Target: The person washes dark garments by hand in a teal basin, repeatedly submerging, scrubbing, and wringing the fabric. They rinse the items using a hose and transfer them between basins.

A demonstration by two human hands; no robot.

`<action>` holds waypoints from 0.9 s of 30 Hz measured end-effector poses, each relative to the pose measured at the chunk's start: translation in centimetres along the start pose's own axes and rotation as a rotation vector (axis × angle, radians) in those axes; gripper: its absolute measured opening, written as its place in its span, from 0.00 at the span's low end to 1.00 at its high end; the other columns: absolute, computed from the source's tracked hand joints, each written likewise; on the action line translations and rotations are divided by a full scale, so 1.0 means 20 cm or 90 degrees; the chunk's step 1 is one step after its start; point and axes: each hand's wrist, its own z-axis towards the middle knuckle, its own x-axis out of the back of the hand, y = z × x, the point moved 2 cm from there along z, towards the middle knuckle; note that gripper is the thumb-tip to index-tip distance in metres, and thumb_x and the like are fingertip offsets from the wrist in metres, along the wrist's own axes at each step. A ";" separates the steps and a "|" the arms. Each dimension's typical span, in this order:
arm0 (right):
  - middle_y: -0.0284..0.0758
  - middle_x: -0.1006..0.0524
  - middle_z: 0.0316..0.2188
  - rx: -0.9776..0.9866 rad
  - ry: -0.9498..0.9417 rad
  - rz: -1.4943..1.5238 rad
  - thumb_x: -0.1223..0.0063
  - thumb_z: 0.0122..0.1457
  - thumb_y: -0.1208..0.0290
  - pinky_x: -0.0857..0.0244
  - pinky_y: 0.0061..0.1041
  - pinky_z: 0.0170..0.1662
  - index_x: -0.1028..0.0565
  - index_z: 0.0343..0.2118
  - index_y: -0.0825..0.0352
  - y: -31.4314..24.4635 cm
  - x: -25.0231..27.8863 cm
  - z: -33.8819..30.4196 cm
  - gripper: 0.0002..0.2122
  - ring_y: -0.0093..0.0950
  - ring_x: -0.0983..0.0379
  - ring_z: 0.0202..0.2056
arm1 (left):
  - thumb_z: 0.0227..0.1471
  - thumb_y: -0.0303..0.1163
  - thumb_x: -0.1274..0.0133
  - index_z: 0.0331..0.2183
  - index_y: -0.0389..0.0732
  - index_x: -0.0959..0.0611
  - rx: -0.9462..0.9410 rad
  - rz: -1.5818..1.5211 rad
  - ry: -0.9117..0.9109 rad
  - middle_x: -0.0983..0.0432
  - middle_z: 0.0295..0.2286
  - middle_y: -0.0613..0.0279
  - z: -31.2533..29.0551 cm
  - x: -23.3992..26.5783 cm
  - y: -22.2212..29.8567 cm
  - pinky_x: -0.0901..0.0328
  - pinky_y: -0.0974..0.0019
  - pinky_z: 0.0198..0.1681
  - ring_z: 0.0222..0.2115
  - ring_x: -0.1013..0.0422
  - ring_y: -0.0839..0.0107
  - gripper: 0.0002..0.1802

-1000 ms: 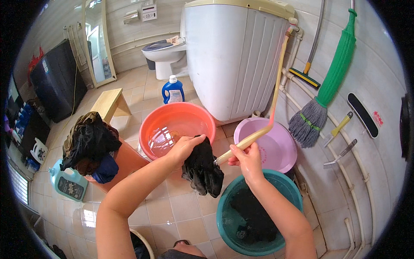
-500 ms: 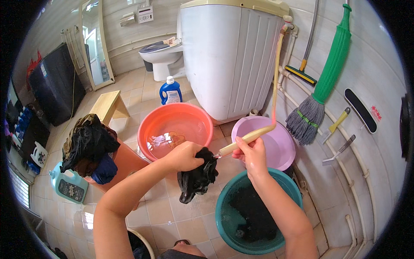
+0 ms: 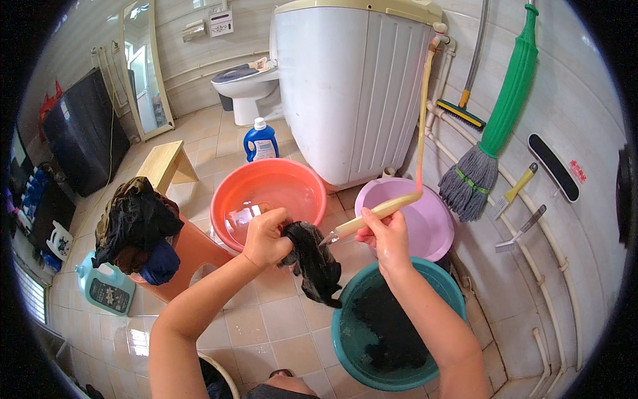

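Head view, left hand (image 3: 269, 238): fingers curled tight round wet black cloth (image 3: 318, 265)
Right hand (image 3: 385, 239): thumb and fingers pinching pale yellow hose (image 3: 380, 212)
Cloth: limp, crumpled, hanging near the teal basin (image 3: 337, 332)
Hose: smooth, bent tube, clear water at its mouth
Basin: round, smooth-rimmed

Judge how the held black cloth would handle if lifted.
Probably floppy: the cloth droops from the left hand. Its shine suggests wetness, so it may feel heavy for its size and somewhat slippery.
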 end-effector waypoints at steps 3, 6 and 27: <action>0.37 0.29 0.25 0.007 -0.016 0.006 0.45 0.52 0.73 0.31 0.21 0.21 0.41 0.34 0.71 -0.01 0.01 0.02 0.14 0.22 0.30 0.19 | 0.37 0.20 0.49 0.23 0.32 0.24 0.198 -0.191 0.045 0.27 0.18 0.56 -0.01 -0.06 -0.06 0.41 0.70 0.20 0.17 0.35 0.73 0.04; 0.35 0.29 0.24 0.010 -0.013 0.010 0.45 0.53 0.72 0.31 0.20 0.22 0.39 0.33 0.70 -0.02 -0.02 0.01 0.13 0.21 0.30 0.19 | 0.44 0.22 0.51 0.29 0.32 0.22 0.381 -0.504 0.048 0.25 0.23 0.65 -0.03 -0.09 -0.07 0.38 0.72 0.21 0.20 0.33 0.77 0.07; 0.34 0.29 0.23 -0.020 -0.031 -0.005 0.46 0.53 0.71 0.31 0.20 0.24 0.36 0.31 0.70 0.00 -0.15 -0.09 0.11 0.20 0.31 0.20 | 0.52 0.39 0.60 0.49 0.37 0.32 0.462 -1.003 -0.032 0.32 0.45 0.53 -0.06 -0.07 0.00 0.42 0.57 0.52 0.45 0.35 0.58 0.24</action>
